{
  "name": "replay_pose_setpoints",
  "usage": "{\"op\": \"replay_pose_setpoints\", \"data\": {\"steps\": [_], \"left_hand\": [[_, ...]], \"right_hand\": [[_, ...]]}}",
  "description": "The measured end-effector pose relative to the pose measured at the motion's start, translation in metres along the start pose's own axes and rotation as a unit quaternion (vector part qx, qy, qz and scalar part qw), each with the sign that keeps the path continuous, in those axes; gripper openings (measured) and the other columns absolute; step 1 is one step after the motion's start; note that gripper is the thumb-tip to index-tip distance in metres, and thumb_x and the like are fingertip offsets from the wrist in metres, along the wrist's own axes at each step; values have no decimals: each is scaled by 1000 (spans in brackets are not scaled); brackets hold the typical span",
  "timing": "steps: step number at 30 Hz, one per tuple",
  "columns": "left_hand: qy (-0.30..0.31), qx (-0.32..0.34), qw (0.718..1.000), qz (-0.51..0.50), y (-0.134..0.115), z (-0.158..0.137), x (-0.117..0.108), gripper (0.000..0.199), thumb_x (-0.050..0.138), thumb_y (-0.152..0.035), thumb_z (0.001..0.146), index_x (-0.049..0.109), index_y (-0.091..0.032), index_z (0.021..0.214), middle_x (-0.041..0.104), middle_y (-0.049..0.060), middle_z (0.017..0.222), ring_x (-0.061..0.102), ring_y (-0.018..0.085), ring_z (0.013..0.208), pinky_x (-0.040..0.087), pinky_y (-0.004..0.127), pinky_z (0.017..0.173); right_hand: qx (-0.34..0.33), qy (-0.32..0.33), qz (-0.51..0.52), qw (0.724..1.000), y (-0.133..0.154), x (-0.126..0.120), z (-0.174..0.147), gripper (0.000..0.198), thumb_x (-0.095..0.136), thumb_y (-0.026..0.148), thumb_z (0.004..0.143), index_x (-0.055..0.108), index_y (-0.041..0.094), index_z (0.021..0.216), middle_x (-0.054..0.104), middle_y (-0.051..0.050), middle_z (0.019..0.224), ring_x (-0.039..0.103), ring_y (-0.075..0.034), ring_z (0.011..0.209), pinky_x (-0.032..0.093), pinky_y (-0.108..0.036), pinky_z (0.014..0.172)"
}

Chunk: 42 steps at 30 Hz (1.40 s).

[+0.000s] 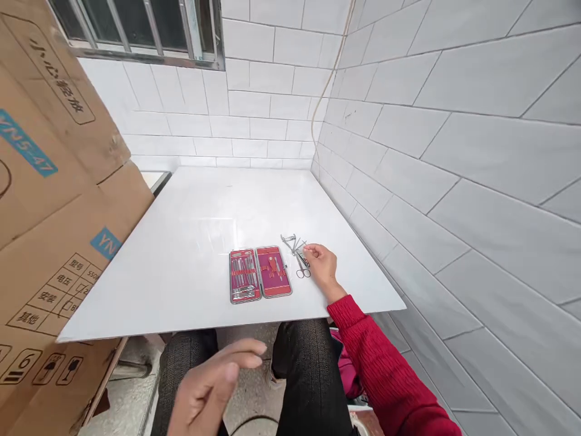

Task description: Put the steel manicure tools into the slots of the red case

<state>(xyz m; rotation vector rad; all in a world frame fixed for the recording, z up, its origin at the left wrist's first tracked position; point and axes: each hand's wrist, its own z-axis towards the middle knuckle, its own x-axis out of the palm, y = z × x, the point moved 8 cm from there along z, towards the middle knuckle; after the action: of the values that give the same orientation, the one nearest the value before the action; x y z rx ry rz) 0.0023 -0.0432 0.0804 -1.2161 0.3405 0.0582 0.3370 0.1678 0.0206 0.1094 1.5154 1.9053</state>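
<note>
My right hand is over the table beside a small pile of metal nail tools, its fingertips pinched together. What the pinch holds, if anything, is too small to make out. Small scissors lie just left of this hand, and cuticle nippers rest farther back, among other thin metal tools partly overlapping them. To the left, a manicure case lies unfolded, red inside, with several slim metal tools strapped in its left half and fewer in its right. My left hand hovers above my lap, fingers stretched out and holding nothing.
The white tabletop reaches back to a tiled wall, with another tiled wall along the right. Large cardboard boxes stand against the left side. A barred window is above, and a thin cable runs down the corner.
</note>
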Motion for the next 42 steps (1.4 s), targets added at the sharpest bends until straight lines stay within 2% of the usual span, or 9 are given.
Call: {"op": "replay_pose_setpoints", "data": {"steps": [4,6,10,15,22,26,31,38,42], "left_hand": [[138,-5,987,84,42,-9,66,45,42,-43,103,71,-21,76,71,3,76,69,17,73,57,26,71],[124,9,980,157,59,-15,72,46,39,-40,104,67,-20,73,68,3,72,66,16,69,55,25,68],[40,82,972,218,44,-3,46,31,42,-29,104,70,-23,93,73,5,88,70,18,86,56,30,81],[-100,185,945,251,7,51,-3,22,49,-23,101,69,-24,110,74,7,111,69,21,107,56,39,95],[-120,70,941,309,69,153,-32,26,48,-32,100,72,-24,107,68,5,128,64,26,120,55,41,97],[-117,14,938,325,96,191,-31,27,48,-32,98,69,-23,113,65,5,134,60,27,125,52,41,100],[-79,29,926,368,102,211,-14,28,50,-32,97,62,-19,119,67,10,122,62,29,112,50,46,97],[-80,48,905,415,108,214,-13,19,45,-22,96,63,-23,102,64,10,120,56,30,117,47,49,97],[-81,51,908,408,108,213,-13,21,43,-20,96,64,-23,95,64,10,119,55,29,117,47,49,97]], "right_hand": [[4,7,-29,1000,-4,-1,-2,36,62,50,73,75,18,82,70,-5,73,61,-20,67,47,-34,71],[10,22,-51,998,-8,-1,-1,39,62,52,73,76,18,85,70,-5,73,61,-21,68,46,-34,70],[3,44,-117,992,-11,-4,2,37,61,51,75,76,20,89,71,-5,80,61,-21,70,43,-33,68],[-41,61,-215,974,2,-4,0,32,59,46,80,75,21,89,71,-6,95,59,-20,77,38,-31,67],[-29,46,-183,982,1,-8,7,28,57,42,86,74,20,82,70,-6,89,59,-19,76,40,-31,70],[-28,44,-184,982,-2,-8,12,22,61,35,84,73,18,89,70,-6,93,59,-18,75,42,-30,74],[-34,69,-285,955,0,-3,17,18,58,27,88,72,17,93,70,-7,98,61,-18,82,41,-29,75],[-57,170,-480,859,9,11,33,19,53,13,87,73,15,87,71,-16,91,67,-24,85,39,-31,70],[-69,227,-510,827,12,17,41,12,62,12,78,73,17,80,72,-14,82,68,-26,86,41,-30,68]]}}
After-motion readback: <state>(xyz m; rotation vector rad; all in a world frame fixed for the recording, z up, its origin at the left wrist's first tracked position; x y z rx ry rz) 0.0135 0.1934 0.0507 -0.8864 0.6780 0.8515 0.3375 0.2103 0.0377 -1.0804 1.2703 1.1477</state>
